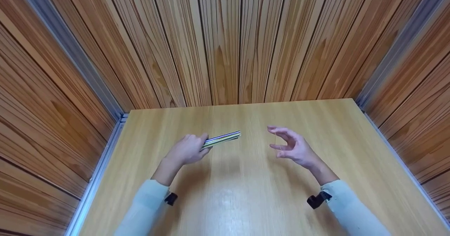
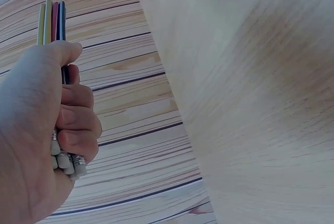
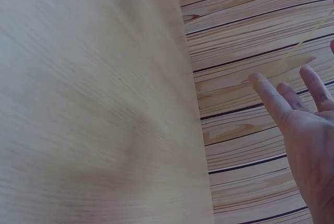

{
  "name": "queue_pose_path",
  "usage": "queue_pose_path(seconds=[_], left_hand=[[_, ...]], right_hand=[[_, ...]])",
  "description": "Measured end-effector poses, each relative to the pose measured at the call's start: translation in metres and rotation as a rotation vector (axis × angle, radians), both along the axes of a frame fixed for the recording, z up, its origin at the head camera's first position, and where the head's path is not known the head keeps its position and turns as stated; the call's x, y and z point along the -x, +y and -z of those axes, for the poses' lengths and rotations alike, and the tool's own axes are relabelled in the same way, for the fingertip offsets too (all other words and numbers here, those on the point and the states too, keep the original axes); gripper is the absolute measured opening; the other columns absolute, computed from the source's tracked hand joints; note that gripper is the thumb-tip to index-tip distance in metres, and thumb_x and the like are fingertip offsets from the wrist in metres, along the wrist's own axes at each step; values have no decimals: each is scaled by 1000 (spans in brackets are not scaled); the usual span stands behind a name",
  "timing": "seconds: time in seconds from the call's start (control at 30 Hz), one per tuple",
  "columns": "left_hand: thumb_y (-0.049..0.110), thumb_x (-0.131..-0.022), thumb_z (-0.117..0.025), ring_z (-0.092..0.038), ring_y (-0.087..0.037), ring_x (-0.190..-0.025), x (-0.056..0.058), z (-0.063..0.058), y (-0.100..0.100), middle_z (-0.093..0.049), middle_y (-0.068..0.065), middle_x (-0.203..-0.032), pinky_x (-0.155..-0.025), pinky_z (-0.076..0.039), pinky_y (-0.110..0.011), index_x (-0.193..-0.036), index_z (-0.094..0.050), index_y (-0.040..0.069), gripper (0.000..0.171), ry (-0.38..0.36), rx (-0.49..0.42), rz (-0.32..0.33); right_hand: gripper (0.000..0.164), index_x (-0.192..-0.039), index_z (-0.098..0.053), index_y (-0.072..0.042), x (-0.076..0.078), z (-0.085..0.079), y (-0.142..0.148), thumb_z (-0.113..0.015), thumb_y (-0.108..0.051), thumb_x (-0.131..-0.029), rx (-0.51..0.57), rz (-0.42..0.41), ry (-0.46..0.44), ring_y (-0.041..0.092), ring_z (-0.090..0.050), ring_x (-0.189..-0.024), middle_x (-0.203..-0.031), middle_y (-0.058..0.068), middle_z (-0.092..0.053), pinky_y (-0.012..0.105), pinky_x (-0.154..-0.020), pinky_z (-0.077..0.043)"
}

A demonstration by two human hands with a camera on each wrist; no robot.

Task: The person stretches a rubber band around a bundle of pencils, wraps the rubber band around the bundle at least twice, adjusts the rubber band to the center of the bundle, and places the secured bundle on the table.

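My left hand [image 1: 185, 150] grips a bundle of pencils [image 1: 222, 139] above the table, their free ends pointing to the right. Yellow, red and dark barrels [image 2: 48, 21] stick out past the thumb in the left wrist view, and pale erasers [image 2: 63, 160] in metal bands show below the curled fingers. To the right, my right hand [image 1: 297, 150] hovers with thumb and fingers spread apart. A thin yellowish rubber band [image 3: 308, 36] is stretched across its fingertips. A gap separates this hand from the pencil tips.
Both hands are over a light wooden table [image 1: 232, 193]. Wood-plank walls [image 1: 221, 53] close it in at the back and on both sides, with metal rails [image 1: 95, 183] along the side edges. Each sleeve cuff carries a small black wrist camera [image 1: 318, 199].
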State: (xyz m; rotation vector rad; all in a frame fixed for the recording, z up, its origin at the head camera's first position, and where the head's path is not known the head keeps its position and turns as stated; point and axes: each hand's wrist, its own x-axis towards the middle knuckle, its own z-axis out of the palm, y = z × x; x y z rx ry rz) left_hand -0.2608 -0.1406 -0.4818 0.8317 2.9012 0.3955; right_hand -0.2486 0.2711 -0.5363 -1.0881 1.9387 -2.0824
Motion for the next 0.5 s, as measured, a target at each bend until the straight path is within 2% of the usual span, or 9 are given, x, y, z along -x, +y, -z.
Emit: queue_pose_path(seconds=[0.07, 0.2, 0.37, 0.5], left_hand=[[29, -114, -66, -50, -17, -66, 1, -4, 2, -53, -3, -80, -58, -38, -28, -122, -62, 5, 25, 4, 6, 8], [30, -114, -66, -50, -17, -66, 4, -13, 11, -53, -3, -80, -57, -39, -28, -123, -62, 5, 27, 2, 25, 26], [31, -114, -66, -50, -17, -64, 7, -21, 22, -55, -3, -79, -58, -38, -28, -124, -62, 6, 27, 36, 57, 69], [29, -114, -67, -50, -17, -65, 7, -23, 31, -60, -5, -80, -58, -38, -28, -120, -62, 6, 25, 91, 66, 113]], right_hand=[[64, -154, -57, 7, 1, 0, -3, -83, 3, -96, -6, -2, 3, 9, -52, -161, -173, 0, -53, 39, -119, -58], [66, -154, -55, 12, 1, -1, -9, -85, -2, -97, -9, -2, -15, 9, -52, -160, -172, 1, -52, 38, -120, -57], [68, -156, -56, 4, 1, -4, -19, -86, -1, -95, 7, 10, -18, 10, -51, -161, -173, 4, -52, 40, -118, -58], [69, -156, -57, -1, 2, -7, -28, -87, -1, -94, 7, 12, -30, 11, -52, -161, -172, 1, -54, 40, -118, -59]])
